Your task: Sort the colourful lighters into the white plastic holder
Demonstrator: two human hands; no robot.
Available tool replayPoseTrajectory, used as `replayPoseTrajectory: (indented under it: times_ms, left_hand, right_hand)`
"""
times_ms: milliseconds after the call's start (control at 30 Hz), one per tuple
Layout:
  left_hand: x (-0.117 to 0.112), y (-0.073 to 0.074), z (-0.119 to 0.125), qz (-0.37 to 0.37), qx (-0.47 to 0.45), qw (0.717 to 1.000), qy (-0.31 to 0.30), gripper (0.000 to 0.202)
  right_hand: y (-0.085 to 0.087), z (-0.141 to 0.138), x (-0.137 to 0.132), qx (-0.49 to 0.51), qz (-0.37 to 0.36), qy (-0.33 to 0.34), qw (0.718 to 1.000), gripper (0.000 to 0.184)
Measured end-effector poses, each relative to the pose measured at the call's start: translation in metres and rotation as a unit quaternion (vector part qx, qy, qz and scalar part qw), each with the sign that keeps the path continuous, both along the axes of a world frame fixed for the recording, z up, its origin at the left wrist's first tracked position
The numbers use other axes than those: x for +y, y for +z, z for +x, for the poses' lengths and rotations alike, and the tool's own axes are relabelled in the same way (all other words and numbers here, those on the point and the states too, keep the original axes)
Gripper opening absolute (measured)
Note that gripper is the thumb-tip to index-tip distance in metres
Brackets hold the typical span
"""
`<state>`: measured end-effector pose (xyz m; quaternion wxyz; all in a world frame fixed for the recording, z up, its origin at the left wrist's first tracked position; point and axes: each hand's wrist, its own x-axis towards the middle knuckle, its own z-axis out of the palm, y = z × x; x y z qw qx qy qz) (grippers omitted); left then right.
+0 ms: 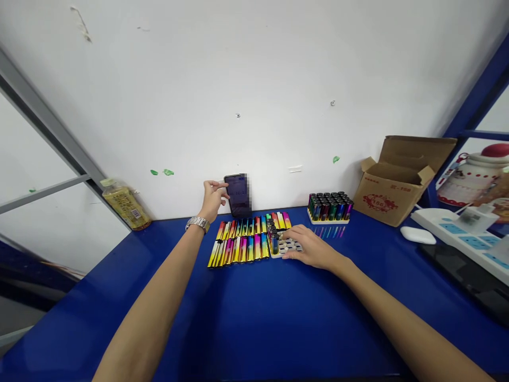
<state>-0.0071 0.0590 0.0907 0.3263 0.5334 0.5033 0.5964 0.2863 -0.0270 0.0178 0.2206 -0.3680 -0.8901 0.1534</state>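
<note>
1. Blue table (254,318) against white wall (238,95), far edge meeting the wall.
2. Left hand (213,200) is at the far side, watch (198,224) on the wrist. Fingers are half curled, tips at the left edge of phone (237,195). Contact looks light; cannot tell if it has hold.
3. Phone stands upright against the wall, screen toward the person, partly pixelated.
4. Right hand (308,248) lies spread, palm down, over white tray (288,246). Fingers are open, no visible grasp. Tray sits just right of the lighters (238,249).
5. Lighters lie flat in two tight rows, rainbow metallic finish, far row touching the phone's base area. A short dark column of lighters (272,236) stands along the tray's left side.
6. Right of that: full rack of upright lighters (330,208), then open cardboard box (397,180). Far left: plastic bottle (126,204). Far right: power strip (453,233).
7. Handling call: flat palm looks right for steadying the tray. Finish looks slick and rows sit tight, so one knock could shift the lot. Lift straight up, not sideways.
</note>
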Motion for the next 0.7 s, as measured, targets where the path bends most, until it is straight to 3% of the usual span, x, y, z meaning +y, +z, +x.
replayPoseTrajectory:
  times_ms: [100, 167, 367, 567, 700]
  left_hand:
    - [-0.006, -0.009, -0.009, 0.007, 0.032, 0.999, 0.026, 0.027]
    - [-0.015, -0.018, -0.013, -0.004, 0.107, 0.994, 0.037, 0.021]
    - [-0.056, -0.050, -0.021, -0.027, 0.332, 0.940, 0.077, 0.010]
    - [-0.080, -0.075, -0.033, -0.059, 0.362, 0.920, 0.139, 0.013]
    - [-0.082, -0.083, -0.038, -0.051, 0.362, 0.923, 0.122, 0.016]
  right_hand:
    - [-0.001, -0.002, 0.000, -0.005, 0.006, -0.003, 1.000, 0.048]
    - [-0.001, -0.003, 0.000, -0.014, 0.013, -0.005, 1.000, 0.047]
    - [0.000, -0.004, -0.001, -0.037, 0.041, -0.010, 0.998, 0.041]
    - [0.017, -0.020, -0.022, -0.069, 0.172, -0.053, 0.981, 0.036]
    - [0.019, -0.050, -0.044, -0.170, 0.133, -0.045, 0.975, 0.050]
